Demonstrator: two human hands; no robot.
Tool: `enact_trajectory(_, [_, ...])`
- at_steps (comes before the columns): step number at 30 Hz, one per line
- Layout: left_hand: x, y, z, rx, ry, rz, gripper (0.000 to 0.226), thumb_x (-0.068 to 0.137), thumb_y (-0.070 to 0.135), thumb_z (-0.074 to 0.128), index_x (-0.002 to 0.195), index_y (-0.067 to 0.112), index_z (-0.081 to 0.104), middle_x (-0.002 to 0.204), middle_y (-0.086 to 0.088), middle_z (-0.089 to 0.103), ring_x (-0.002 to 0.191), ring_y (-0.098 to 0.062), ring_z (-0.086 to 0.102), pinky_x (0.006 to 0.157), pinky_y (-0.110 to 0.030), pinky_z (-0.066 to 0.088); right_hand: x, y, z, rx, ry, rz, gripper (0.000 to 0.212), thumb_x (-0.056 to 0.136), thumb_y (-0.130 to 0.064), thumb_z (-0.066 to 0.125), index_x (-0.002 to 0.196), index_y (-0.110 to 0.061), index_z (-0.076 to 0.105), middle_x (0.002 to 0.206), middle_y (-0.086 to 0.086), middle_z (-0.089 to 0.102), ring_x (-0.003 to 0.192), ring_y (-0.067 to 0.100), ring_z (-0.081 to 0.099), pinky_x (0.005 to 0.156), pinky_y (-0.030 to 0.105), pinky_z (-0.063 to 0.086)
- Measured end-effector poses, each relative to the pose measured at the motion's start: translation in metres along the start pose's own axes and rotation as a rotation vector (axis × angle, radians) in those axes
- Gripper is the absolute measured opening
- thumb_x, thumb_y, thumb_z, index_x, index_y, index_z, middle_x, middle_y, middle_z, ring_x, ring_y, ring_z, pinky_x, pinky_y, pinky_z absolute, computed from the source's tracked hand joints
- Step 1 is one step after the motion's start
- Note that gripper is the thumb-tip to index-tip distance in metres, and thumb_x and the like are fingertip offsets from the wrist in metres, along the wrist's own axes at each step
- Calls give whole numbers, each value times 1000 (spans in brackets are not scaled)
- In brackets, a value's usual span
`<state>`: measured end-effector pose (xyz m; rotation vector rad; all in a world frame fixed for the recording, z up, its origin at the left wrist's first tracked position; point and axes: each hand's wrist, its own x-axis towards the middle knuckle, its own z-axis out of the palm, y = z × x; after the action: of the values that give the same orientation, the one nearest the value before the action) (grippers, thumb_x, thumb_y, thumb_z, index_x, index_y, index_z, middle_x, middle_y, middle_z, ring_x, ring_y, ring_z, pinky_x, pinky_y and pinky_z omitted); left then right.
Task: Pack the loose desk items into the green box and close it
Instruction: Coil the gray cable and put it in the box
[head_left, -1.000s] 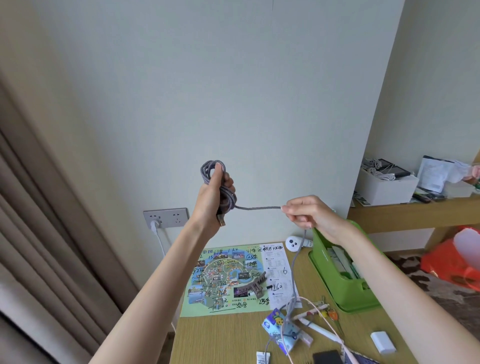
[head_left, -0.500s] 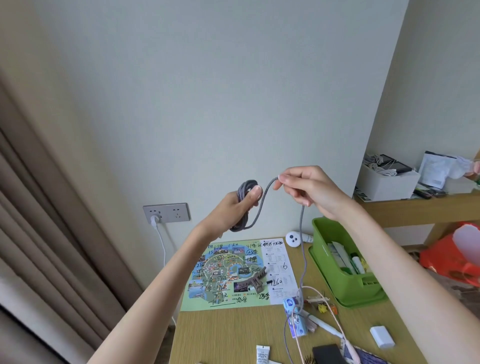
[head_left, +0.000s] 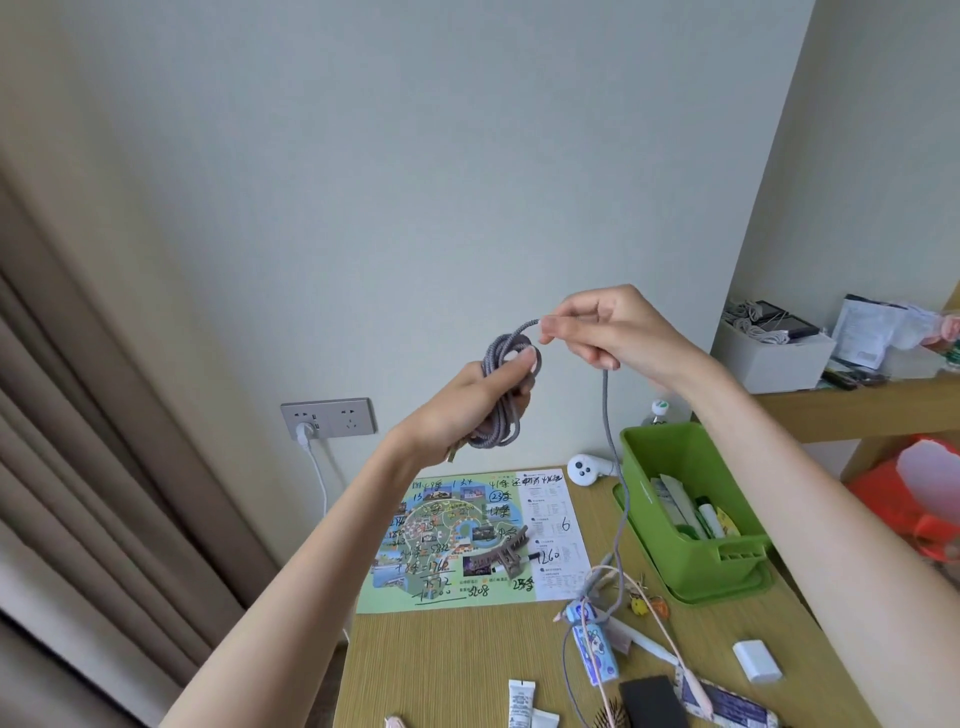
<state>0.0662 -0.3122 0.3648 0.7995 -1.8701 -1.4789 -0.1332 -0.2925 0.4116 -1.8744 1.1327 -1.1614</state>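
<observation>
My left hand (head_left: 475, 402) grips a coil of grey braided cable (head_left: 501, 400), held up in front of the wall. My right hand (head_left: 610, 332) pinches the free strand just right of the coil. From there the strand hangs down to the desk beside the green box (head_left: 698, 564). The box stands open at the desk's right and holds tubes and packets. Loose items lie at the front: a pink cable (head_left: 670, 644), a small blue packet (head_left: 595, 647), a white tube (head_left: 521, 704), a white charger block (head_left: 757, 660) and a grey hair clip (head_left: 506, 553).
A park map (head_left: 441, 540) covers the desk's back left. A white round device (head_left: 584, 469) lies near the wall. A wall socket (head_left: 328, 418) holds a white plug. Curtains hang at the left. A side shelf (head_left: 857, 410) at the right carries a white box and papers.
My right hand has brought the strand over to the coil, adding another loop, and both hands have come close together. The view has dipped, showing more of the desk.
</observation>
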Motion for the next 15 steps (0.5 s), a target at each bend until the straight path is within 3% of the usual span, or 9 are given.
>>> enact_trajectory(4, [1,7,-13,-200,71,15,38,95,54,48,69,26,50,64,4,37,58,-15,28,47,-22,25,-14,36,0,262,-40,145,34,94,-38,55,80,-9,67,56,0,35,46,12,30,49,22,26])
enact_trajectory(7, [2,7,-20,-227,177,12,38,92,57,50,69,26,55,61,8,44,55,-12,35,47,-23,28,-24,55,8,325,-40,198,35,98,-35,49,76,-12,64,55,-3,32,44,10,27,46,17,26])
enact_trajectory(12, [6,0,-8,-209,282,32,43,99,50,44,107,15,66,59,8,43,43,-8,25,45,-24,17,-23,52,31,330,-110,231,39,100,-31,48,67,-11,55,48,-3,30,38,9,22,37,17,19])
enact_trajectory(15, [7,-1,1,-221,271,50,42,98,48,47,113,15,68,62,6,43,49,-10,27,51,-29,15,-20,46,44,304,-126,240,43,100,-28,47,61,-11,51,45,-3,28,37,9,19,36,17,17])
